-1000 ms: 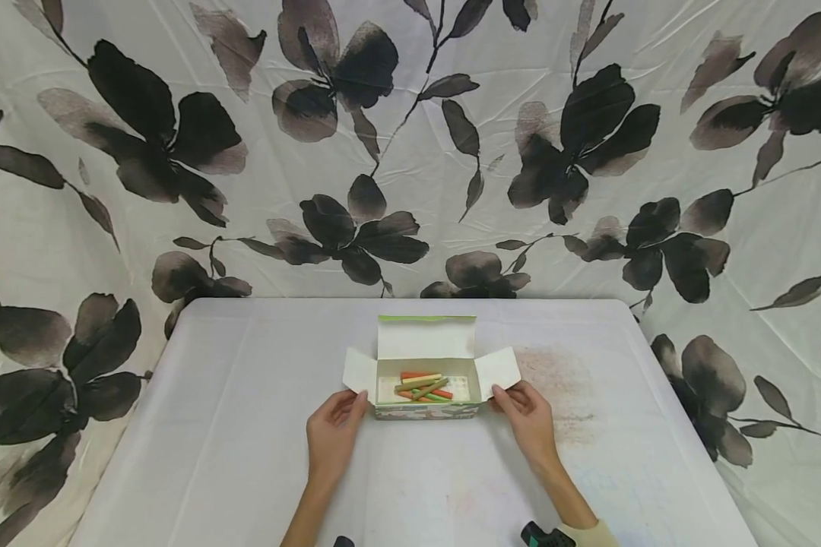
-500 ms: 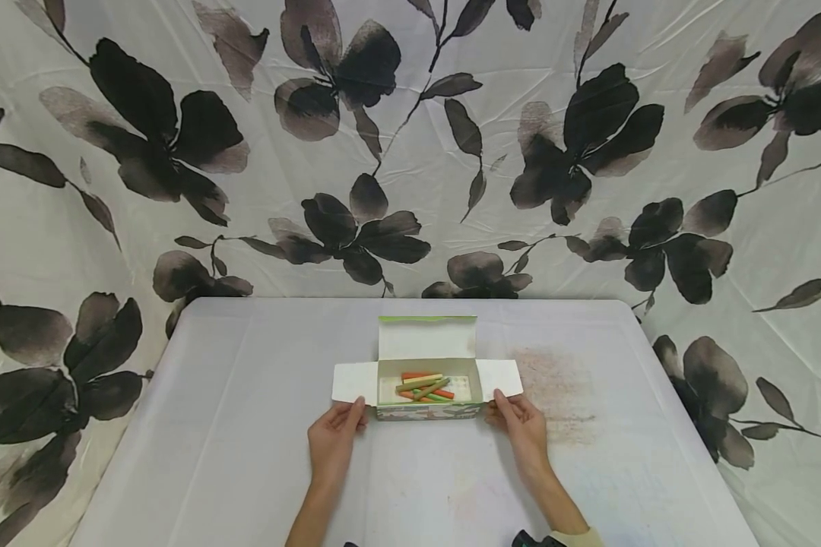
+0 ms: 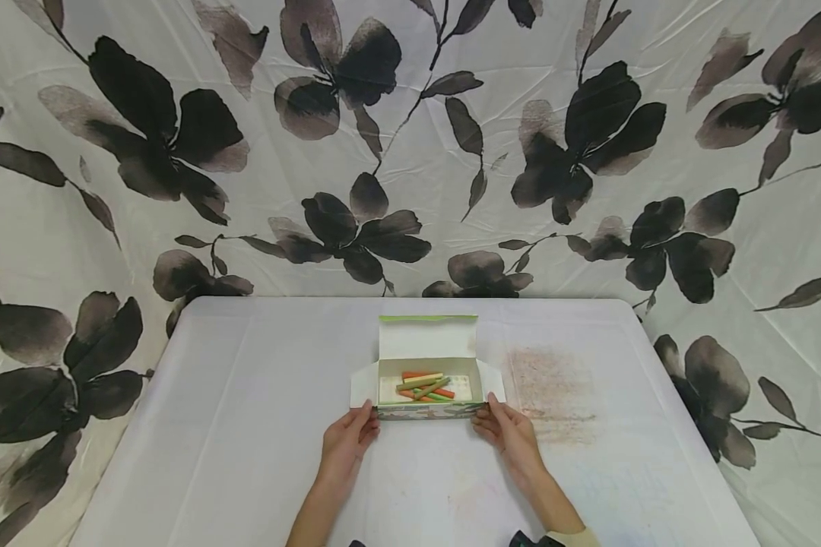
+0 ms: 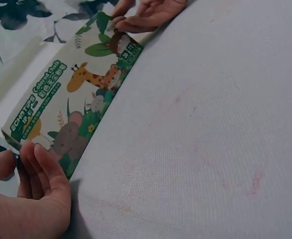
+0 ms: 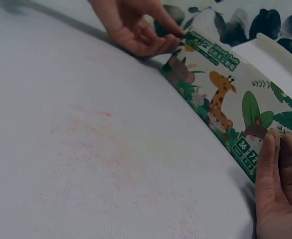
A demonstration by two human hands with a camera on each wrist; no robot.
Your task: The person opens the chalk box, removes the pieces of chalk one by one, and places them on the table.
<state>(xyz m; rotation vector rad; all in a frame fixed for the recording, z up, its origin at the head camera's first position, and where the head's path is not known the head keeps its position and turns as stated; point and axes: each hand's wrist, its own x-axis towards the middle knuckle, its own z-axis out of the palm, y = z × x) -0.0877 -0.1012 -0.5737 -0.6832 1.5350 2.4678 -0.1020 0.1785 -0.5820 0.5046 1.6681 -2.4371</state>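
Makeshift recording setup: floral sheet backdrop [image 3: 410, 137] draped behind white-covered table [image 3: 246, 425].

The table [image 3: 246, 425] is covered with a white cloth. One chalk box [image 3: 429, 380] lies directly on it, just beyond the fingertips of the left hand [image 3: 347, 448] and the right hand [image 3: 509, 434], between the two. The box is open, with its lid flap standing up on the side away from the hands. A faint reddish-brown smear [image 3: 550, 387] marks the cloth just beyond and outward of the right hand. Paler pink traces [image 4: 225, 164] show on the cloth near the left hand.
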